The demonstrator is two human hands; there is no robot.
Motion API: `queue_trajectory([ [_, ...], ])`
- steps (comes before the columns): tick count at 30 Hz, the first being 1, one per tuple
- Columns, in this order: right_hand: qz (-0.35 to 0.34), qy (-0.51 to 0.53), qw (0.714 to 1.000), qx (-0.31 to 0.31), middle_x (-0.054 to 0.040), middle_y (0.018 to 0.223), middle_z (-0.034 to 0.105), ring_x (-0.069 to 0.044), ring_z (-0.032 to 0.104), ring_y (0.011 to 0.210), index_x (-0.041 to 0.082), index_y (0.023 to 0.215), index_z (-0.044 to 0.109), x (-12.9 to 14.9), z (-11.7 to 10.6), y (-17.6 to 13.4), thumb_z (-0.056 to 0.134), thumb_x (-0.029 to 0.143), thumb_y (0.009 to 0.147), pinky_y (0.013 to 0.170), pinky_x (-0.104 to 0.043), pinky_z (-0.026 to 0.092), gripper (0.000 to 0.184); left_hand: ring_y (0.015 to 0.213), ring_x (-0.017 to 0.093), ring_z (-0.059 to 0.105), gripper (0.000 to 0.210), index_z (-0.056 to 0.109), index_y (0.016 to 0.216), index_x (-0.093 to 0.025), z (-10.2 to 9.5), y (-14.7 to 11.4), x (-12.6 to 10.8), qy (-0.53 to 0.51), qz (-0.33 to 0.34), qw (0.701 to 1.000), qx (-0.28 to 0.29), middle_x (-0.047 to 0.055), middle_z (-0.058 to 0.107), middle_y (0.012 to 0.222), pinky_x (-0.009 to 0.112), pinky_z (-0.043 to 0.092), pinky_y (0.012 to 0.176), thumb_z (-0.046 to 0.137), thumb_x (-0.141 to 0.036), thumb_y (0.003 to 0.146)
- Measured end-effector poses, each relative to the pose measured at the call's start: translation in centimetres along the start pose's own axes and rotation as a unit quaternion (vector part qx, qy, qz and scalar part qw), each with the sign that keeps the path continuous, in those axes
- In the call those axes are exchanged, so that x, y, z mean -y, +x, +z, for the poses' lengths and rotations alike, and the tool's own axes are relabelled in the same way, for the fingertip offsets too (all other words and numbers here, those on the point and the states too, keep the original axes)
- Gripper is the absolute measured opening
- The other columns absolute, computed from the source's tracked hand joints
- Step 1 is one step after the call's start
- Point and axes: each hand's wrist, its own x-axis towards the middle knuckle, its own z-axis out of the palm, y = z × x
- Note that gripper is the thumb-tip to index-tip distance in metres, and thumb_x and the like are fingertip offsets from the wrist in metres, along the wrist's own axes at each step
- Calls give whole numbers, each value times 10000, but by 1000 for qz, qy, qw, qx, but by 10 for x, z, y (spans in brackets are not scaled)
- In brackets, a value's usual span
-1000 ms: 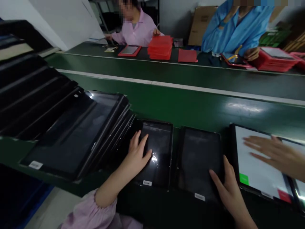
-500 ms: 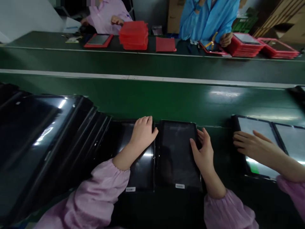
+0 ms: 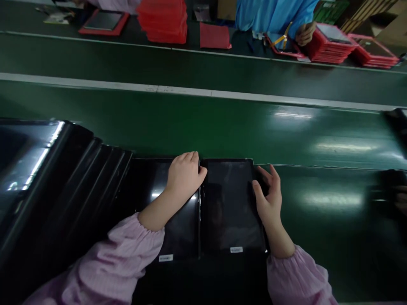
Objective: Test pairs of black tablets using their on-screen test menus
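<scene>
Two dark tablets lie flat and side by side, edges almost touching. My left hand (image 3: 185, 174) rests over the upper right part of the left tablet (image 3: 181, 233), its fingers stretched toward the far edge and its thumb at the seam. The right tablet (image 3: 227, 203) has a glossy black screen with a small white label near its lower edge. Along that tablet's right side is my right hand (image 3: 269, 195), fingers apart and thumb by the screen border. Whether its fingertips touch the tablet's side I cannot tell.
Stacked black tablets (image 3: 73, 169) lean at the left. Across the green bench (image 3: 229, 131) are red sleeves (image 3: 163, 21), red-framed tablets (image 3: 330, 42) and a person in a blue sleeve (image 3: 270, 15). A blurred dark object (image 3: 386, 190) is at the right edge.
The right tablet has shifted left, narrowing the gap to the left one. Another person's hand and the two light-screened tablets at the right have gone from there. The view has tilted down.
</scene>
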Motion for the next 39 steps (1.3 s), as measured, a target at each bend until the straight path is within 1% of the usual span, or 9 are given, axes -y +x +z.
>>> queue_trajectory([
  [5, 13, 77, 997, -5, -160, 1395, 737, -317, 677, 1355, 242, 1431, 554, 4, 6, 3, 668, 507, 946, 1147, -575, 529, 565, 1337, 390, 695, 464, 781, 1273, -153, -12, -1, 14, -116, -15, 993, -11, 166, 781, 1354, 564, 527, 1171, 607, -274, 860],
  [8, 17, 134, 991, 2, -160, 1452, 705, -322, 635, 1420, 252, 1382, 584, 8, 2, -3, 699, 498, 941, 1219, -587, 469, 517, 1318, 361, 713, 482, 761, 1330, -187, -32, -19, 35, -248, -58, 966, -52, 131, 793, 1342, 543, 543, 1167, 611, -371, 911],
  [13, 74, 212, 972, 67, -121, 1635, 577, -304, 502, 1558, 293, 1421, 591, 10, -9, -23, 751, 454, 933, 1311, -568, 374, 538, 1495, 324, 575, 407, 745, 1280, -237, -48, -91, 82, -411, -211, 860, -217, 85, 718, 1480, 515, 419, 1294, 695, -398, 910],
  [16, 91, 229, 964, 98, -112, 1646, 570, -321, 448, 1595, 287, 1417, 619, 11, -9, -27, 757, 442, 906, 1333, -573, 343, 551, 1535, 359, 525, 430, 720, 1246, -244, -33, -131, 101, -513, -308, 770, -221, 106, 738, 1430, 559, 377, 1318, 709, -461, 875],
  [19, 88, 250, 961, 84, -104, 1612, 608, -339, 447, 1594, 279, 1370, 664, 13, -1, -22, 752, 413, 874, 1347, -579, 310, 521, 1555, 350, 501, 502, 681, 1328, -247, -18, -144, 105, -557, -343, 728, -204, 112, 721, 1466, 552, 349, 1334, 693, -474, 880],
  [28, 22, 298, 954, 11, -66, 1434, 738, -328, 591, 1467, 282, 1254, 755, 0, 16, -6, 734, 354, 855, 1340, -576, 325, 405, 1593, 332, 455, 546, 741, 1260, -252, -4, -98, 104, -610, -249, 727, -193, 75, 746, 1437, 505, 237, 1382, 832, -325, 726],
  [32, 4, 288, 957, 22, -59, 1432, 736, -310, 611, 1441, 300, 1260, 752, -6, 18, -1, 740, 358, 898, 1305, -553, 390, 368, 1609, 324, 428, 583, 736, 1290, -278, 5, -93, 110, -616, -201, 741, -178, 47, 702, 1503, 488, 225, 1388, 869, -301, 723],
  [36, -36, 224, 974, 11, -67, 1422, 743, -301, 625, 1427, 297, 1264, 739, 1, 10, -2, 740, 400, 961, 1237, -535, 466, 320, 1624, 357, 395, 665, 691, 1382, -287, 9, -100, 114, -608, -169, 760, -154, 66, 623, 1596, 525, 272, 1370, 880, -375, 751],
  [39, -150, 105, 983, -3, -96, 1202, 821, -314, 715, 1257, 261, 1074, 764, 12, -5, -7, 686, 414, 1024, 1095, -510, 554, 179, 1635, 389, 364, 826, 594, 1506, -289, 10, -98, 117, -568, -161, 799, -114, 99, 540, 1668, 567, 326, 1341, 888, -406, 744],
])
